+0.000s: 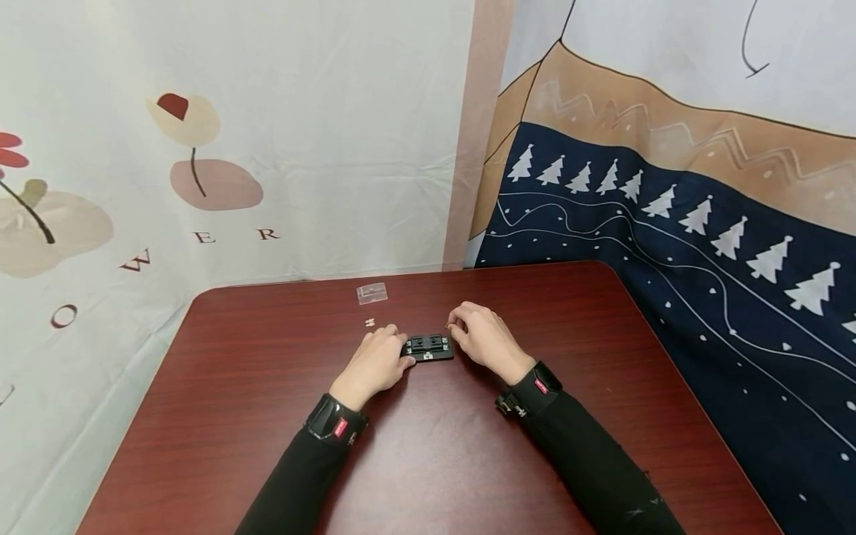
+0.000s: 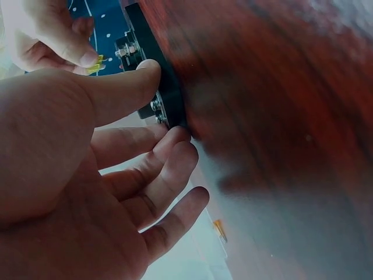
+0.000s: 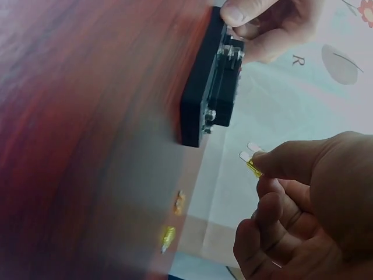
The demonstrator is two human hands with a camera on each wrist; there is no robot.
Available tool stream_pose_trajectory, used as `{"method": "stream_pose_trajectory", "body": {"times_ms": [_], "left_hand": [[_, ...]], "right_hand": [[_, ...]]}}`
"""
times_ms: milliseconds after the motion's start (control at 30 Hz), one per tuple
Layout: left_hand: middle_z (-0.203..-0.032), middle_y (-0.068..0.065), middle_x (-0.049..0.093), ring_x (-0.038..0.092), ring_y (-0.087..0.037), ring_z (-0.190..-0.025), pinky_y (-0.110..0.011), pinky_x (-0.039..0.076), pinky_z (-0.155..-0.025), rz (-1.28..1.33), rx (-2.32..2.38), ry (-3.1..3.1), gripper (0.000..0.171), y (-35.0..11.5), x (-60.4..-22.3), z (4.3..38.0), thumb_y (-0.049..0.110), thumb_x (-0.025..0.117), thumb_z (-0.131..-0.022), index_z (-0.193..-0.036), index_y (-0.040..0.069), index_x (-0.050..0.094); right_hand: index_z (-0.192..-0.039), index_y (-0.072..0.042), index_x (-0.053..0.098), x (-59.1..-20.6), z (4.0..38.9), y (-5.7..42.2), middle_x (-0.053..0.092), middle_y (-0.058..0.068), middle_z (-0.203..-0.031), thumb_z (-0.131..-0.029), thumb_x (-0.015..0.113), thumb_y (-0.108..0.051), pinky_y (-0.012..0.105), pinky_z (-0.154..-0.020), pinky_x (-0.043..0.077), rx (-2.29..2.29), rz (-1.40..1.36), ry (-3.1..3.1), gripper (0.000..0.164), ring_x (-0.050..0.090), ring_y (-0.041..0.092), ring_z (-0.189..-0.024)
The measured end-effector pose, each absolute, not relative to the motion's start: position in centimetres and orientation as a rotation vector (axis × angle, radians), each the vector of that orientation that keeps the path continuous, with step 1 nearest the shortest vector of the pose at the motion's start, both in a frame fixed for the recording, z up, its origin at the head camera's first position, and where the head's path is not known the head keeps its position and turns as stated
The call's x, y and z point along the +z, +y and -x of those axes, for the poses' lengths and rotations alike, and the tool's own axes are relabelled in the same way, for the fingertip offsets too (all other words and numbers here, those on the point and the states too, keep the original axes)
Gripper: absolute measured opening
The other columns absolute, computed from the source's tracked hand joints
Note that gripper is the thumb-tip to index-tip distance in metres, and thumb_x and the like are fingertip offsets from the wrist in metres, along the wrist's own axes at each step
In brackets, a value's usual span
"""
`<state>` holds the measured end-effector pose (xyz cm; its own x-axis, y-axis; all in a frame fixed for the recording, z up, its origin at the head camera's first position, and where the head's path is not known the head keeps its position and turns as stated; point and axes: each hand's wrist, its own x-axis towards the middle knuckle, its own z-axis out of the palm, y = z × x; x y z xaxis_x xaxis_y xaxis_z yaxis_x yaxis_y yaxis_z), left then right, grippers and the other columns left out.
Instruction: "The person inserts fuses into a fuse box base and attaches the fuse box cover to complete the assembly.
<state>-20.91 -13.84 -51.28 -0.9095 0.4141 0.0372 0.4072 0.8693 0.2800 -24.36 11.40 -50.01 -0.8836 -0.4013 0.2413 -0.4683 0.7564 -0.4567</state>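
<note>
The left hand [image 1: 374, 362] grips one end of a black block [image 1: 429, 348], thumb along its near edge and fingertips at its end, while the block sits on the desk [image 1: 414, 461]. This block is a flat, smooth, rectangular slab carrying a narrower raised body, with shiny metal screws [image 3: 208, 121] beside that body. The right hand [image 1: 488, 338] pinches a small yellow piece [image 3: 254, 168] between thumb and finger, just beside the block and apart from it; the piece has a translucent, plastic-looking body and two flat, silvery prongs. In the right wrist view, an amber piece [image 3: 180, 202] and a second yellow piece [image 3: 168, 236] lie on the desk. Beyond the left hand are some tiny pale pieces [image 1: 370, 322], their form too small to make out, and farther back a clear, rectangular plastic case [image 1: 371, 293]. The desk is reddish brown, streaked with grain and faintly glossy, its far corners rounded; behind it hangs a lightly creased pale cloth [image 1: 348, 111].
</note>
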Motion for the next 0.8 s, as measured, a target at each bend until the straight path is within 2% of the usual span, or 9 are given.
{"method": "stream_pose_trajectory", "body": {"times_ms": [133, 400, 633, 800], "left_hand": [[-0.121, -0.016, 0.069, 0.067, -0.037, -0.112, -0.052, 0.052, -0.099, -0.620, 0.452, 2.984, 0.045, -13.2, -50.0, 20.6, 0.029, 0.079, -0.104, -0.135, -0.003, 0.074], [-0.119, -0.013, 0.070, 0.068, -0.036, -0.110, -0.050, 0.053, -0.097, -0.588, 0.409, 2.995, 0.045, -13.3, -50.0, 20.2, 0.032, 0.081, -0.102, -0.134, 0.000, 0.075], [-0.115, -0.013, 0.069, 0.067, -0.035, -0.105, -0.049, 0.053, -0.095, -0.592, 0.426, 3.002, 0.043, -13.3, -49.7, 20.0, 0.030, 0.081, -0.102, -0.132, 0.000, 0.075], [-0.118, -0.013, 0.070, 0.068, -0.035, -0.108, -0.050, 0.054, -0.097, -0.588, 0.408, 3.001, 0.044, -13.3, -49.6, 20.0, 0.030, 0.081, -0.102, -0.134, 0.001, 0.075]], "right_hand": [[-0.101, -0.018, 0.079, -49.8, 24.2, 11.0, 0.066, -0.005, -0.092, -0.104, 0.076, -0.015, 0.029, -0.067, 0.050, 0.780, -0.706, -2.806, 0.005, 0.057, 0.008, -0.073], [-0.103, -0.018, 0.080, -50.0, 24.1, 9.7, 0.067, -0.004, -0.095, -0.104, 0.074, -0.014, 0.031, -0.070, 0.052, 0.725, -0.786, -2.840, 0.007, 0.059, 0.010, -0.076], [-0.099, -0.017, 0.079, -50.1, 24.2, 8.9, 0.066, -0.004, -0.092, -0.103, 0.075, -0.012, 0.033, -0.071, 0.053, 0.704, -0.774, -2.869, 0.007, 0.060, 0.012, -0.078], [-0.098, -0.016, 0.078, -50.2, 24.1, 8.6, 0.065, -0.004, -0.091, -0.101, 0.076, -0.011, 0.033, -0.071, 0.054, 0.670, -0.793, -2.862, 0.007, 0.060, 0.012, -0.078]]}}
